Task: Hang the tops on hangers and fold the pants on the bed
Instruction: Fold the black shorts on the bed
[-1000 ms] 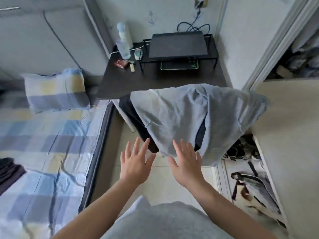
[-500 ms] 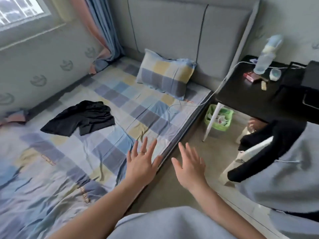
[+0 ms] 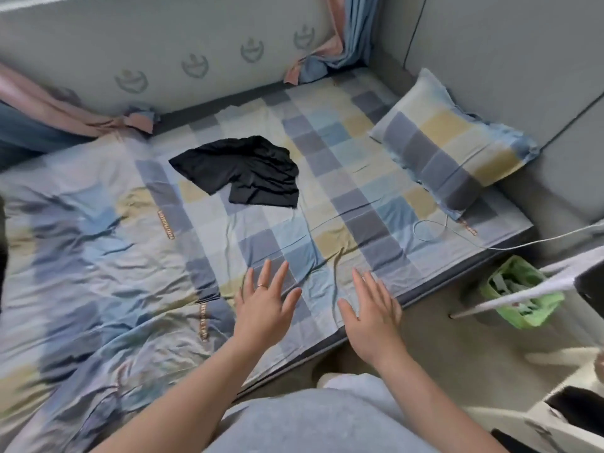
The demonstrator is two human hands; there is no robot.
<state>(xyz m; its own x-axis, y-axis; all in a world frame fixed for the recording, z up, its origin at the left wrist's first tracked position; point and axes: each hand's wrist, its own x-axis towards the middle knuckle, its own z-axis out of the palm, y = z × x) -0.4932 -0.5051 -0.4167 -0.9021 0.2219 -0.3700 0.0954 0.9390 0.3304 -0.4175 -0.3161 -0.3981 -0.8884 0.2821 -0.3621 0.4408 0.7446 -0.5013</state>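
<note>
A pair of black shorts [image 3: 243,170] lies crumpled and spread out in the middle of the bed [image 3: 98,256], on the checked blue, yellow and grey sheet. My left hand [image 3: 264,305] hovers over the near edge of the bed with fingers spread, a ring on one finger, and holds nothing. My right hand [image 3: 371,310] is beside it, also with fingers apart and nothing in it. Both hands are well short of the shorts. No top or hanger shows in this view.
A checked pillow [image 3: 454,152] lies against the grey headboard [image 3: 510,57] at the right. A white cable [image 3: 490,243] runs across the bed corner. A green basket [image 3: 519,289] stands on the floor beside the bed. Curtains [image 3: 346,31] hang at the far wall.
My view has swung left from the chair draped with a grey top and the black desk to the bed. Both hands stay out in front, spread, now over the bed's edge.
</note>
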